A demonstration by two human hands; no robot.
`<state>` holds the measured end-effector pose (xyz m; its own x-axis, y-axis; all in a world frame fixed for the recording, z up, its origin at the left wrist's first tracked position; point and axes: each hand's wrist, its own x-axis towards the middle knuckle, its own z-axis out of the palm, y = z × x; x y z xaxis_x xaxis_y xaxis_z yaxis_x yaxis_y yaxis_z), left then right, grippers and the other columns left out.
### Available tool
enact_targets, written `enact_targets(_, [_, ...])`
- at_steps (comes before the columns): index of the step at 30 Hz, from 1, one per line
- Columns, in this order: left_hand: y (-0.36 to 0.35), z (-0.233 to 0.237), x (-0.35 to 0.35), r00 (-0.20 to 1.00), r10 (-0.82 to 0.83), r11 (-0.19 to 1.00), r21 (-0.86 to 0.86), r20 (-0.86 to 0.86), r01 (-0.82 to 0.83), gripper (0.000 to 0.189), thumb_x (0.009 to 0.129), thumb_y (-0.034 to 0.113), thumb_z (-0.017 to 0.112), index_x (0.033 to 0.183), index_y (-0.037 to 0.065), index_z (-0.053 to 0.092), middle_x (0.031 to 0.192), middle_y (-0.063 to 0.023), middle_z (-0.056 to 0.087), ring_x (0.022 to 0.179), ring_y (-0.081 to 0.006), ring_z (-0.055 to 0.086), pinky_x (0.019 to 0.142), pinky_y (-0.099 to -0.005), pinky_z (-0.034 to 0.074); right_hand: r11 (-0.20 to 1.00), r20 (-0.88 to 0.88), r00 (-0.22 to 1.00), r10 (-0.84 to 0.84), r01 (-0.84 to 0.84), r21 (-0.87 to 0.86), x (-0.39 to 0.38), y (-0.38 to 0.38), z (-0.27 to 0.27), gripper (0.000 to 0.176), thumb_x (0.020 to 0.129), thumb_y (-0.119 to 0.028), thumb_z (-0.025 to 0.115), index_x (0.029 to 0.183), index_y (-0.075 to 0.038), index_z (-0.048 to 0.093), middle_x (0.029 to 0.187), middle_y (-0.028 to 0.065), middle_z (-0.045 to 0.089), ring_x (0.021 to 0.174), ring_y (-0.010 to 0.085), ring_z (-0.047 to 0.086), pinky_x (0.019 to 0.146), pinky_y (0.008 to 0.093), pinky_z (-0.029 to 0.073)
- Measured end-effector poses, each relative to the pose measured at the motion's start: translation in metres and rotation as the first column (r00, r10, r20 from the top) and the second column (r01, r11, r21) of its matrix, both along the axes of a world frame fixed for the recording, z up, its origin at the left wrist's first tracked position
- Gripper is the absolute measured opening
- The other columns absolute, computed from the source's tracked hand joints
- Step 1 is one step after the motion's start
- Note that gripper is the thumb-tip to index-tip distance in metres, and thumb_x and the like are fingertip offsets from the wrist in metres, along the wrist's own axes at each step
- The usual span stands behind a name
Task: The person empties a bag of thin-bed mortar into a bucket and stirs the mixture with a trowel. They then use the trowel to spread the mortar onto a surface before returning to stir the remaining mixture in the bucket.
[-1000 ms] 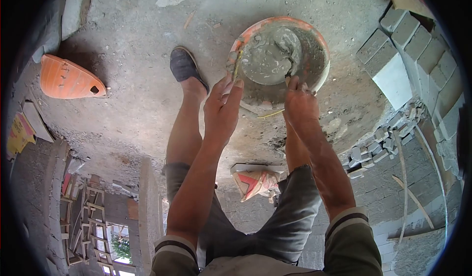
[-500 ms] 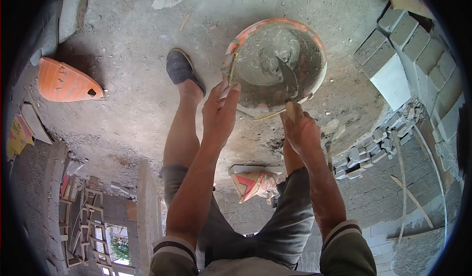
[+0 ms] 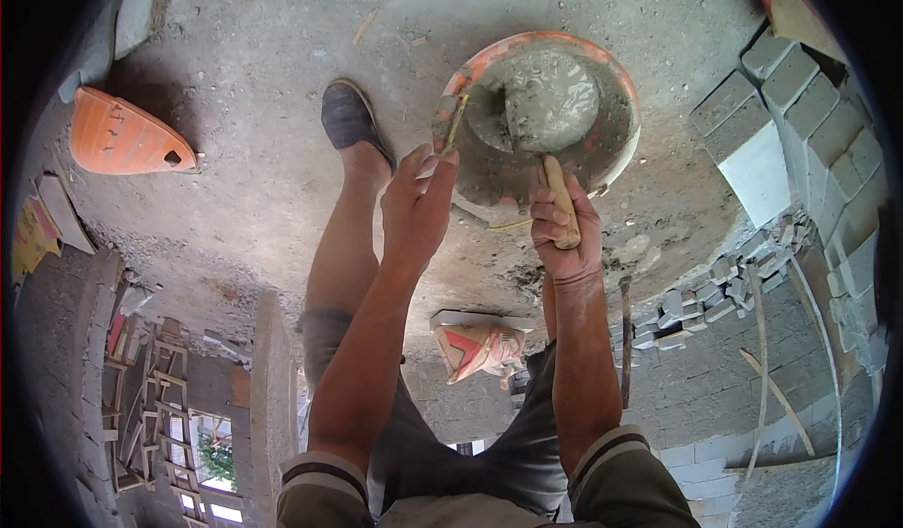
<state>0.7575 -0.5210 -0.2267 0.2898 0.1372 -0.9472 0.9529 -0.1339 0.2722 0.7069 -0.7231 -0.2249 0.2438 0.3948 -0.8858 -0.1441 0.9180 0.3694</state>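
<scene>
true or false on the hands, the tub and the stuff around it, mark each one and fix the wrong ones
1. The right hand grips a wooden handle. True.
2. Wet grey mix sits inside the round tub. True.
3. The left hand is sunk in the mix. False: the left hand is by the tub's rim, outside the mix.
4. The orange piece with a dark hole lies inside the tub. False: the orange piece lies on the ground, well apart from the tub.
5. Grey blocks are stacked at the right side of the view. True.
</scene>
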Motion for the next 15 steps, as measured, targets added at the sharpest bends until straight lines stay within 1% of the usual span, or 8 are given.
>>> enact_targets(4, [0.000, 0.001, 0.004, 1.000, -0.027, 1.000, -0.007, 0.016, 0.027, 0.065, 0.087, 0.039, 0.062, 0.128, -0.009, 0.046, 0.120, -0.0270, 0.057, 0.107, -0.0299, 0.060, 0.085, -0.0322, 0.048, 0.994, 0.012, 0.999, 0.041, -0.040, -0.097, 0.017, -0.018, 0.031, 0.030, 0.098, -0.029, 0.046, 0.117, -0.006, 0.049, 0.083, 0.0097, 0.053, 0.056, 0.0114, 0.051, 0.042, 0.0229, 0.044])
enact_targets(5, [0.001, 0.002, 0.007, 0.999, -0.026, 1.000, -0.005, 0.019, 0.026, 0.065, 0.087, 0.039, 0.062, 0.128, -0.009, 0.046, 0.119, -0.0268, 0.057, 0.106, -0.0299, 0.060, 0.085, -0.0323, 0.048, 0.917, -0.045, 0.942, 0.333, -0.334, -0.216, 0.024, -0.023, 0.042, 0.030, 0.097, -0.030, 0.048, 0.116, -0.007, 0.050, 0.080, 0.0087, 0.054, 0.056, 0.0108, 0.050, 0.042, 0.0222, 0.043])
enact_targets(6, [0.002, 0.001, 0.007, 0.999, -0.022, 1.000, -0.008, 0.027, 0.022, 0.065, 0.087, 0.039, 0.062, 0.128, -0.009, 0.046, 0.119, -0.0268, 0.057, 0.106, -0.0299, 0.060, 0.085, -0.0323, 0.048, 0.742, -0.135, 0.800, 0.584, -0.594, -0.311, 0.032, -0.027, 0.053, 0.029, 0.096, -0.031, 0.049, 0.115, -0.008, 0.051, 0.078, 0.0077, 0.055, 0.056, 0.0101, 0.050, 0.042, 0.0215, 0.042])
enact_targets(7, [0.003, -0.001, 0.005, 0.999, -0.022, 1.000, -0.011, 0.025, 0.022, 0.065, 0.087, 0.040, 0.062, 0.128, -0.008, 0.047, 0.119, -0.0266, 0.057, 0.106, -0.0299, 0.060, 0.085, -0.0324, 0.048, 0.342, -0.267, 0.458, 0.848, -0.858, -0.384, 0.043, -0.029, 0.064, 0.027, 0.091, -0.029, 0.054, 0.111, -0.011, 0.053, 0.074, 0.0088, 0.059, 0.058, 0.0176, 0.058, 0.046, 0.0287, 0.047])
enact_targets(8, [0.004, -0.003, 0.003, 1.000, -0.022, 1.000, -0.014, 0.021, 0.022, 0.065, 0.087, 0.040, 0.063, 0.128, -0.008, 0.047, 0.119, -0.0264, 0.057, 0.106, -0.0299, 0.060, 0.085, -0.0325, 0.048, 0.335, -0.266, 0.453, 0.851, -0.858, -0.390, 0.040, -0.035, 0.065, 0.027, 0.091, -0.029, 0.054, 0.111, -0.011, 0.053, 0.074, 0.0088, 0.059, 0.058, 0.0176, 0.058, 0.046, 0.0287, 0.047])
enact_targets(9, [0.003, -0.001, 0.004, 1.000, -0.014, 1.000, -0.016, 0.025, 0.015, 0.065, 0.087, 0.040, 0.063, 0.128, -0.008, 0.047, 0.119, -0.0264, 0.057, 0.106, -0.0299, 0.060, 0.085, -0.0325, 0.048, -0.374, -0.474, -0.106, 0.874, -0.771, -0.516, 0.038, -0.039, 0.067, 0.026, 0.089, -0.027, 0.056, 0.109, -0.011, 0.053, 0.075, 0.0101, 0.060, 0.063, 0.0231, 0.061, 0.051, 0.0338, 0.050])
enact_targets(10, [0.002, 0.001, 0.007, 1.000, -0.013, 1.000, -0.006, 0.019, 0.013, 0.064, 0.087, 0.040, 0.063, 0.128, -0.008, 0.048, 0.119, -0.0262, 0.057, 0.106, -0.0299, 0.060, 0.085, -0.0327, 0.048, -0.869, -0.712, -0.500, 0.493, -0.248, -0.427, 0.038, -0.042, 0.067, 0.025, 0.086, -0.024, 0.058, 0.108, -0.012, 0.053, 0.076, 0.0115, 0.062, 0.068, 0.0285, 0.064, 0.055, 0.0390, 0.052])
enact_targets(15, [0.005, 0.001, 0.005, 0.998, -0.016, 1.000, 0.014, 0.054, 0.015, 0.064, 0.086, 0.038, 0.063, 0.127, -0.008, 0.048, 0.119, -0.0261, 0.058, 0.107, -0.0301, 0.060, 0.085, -0.0330, 0.048, -0.942, -0.785, -0.607, 0.123, 0.177, -0.284, 0.071, -0.043, 0.051, 0.032, 0.083, -0.015, 0.058, 0.113, -0.010, 0.049, 0.094, 0.0136, 0.061, 0.078, 0.0341, 0.065, 0.063, 0.0421, 0.054])
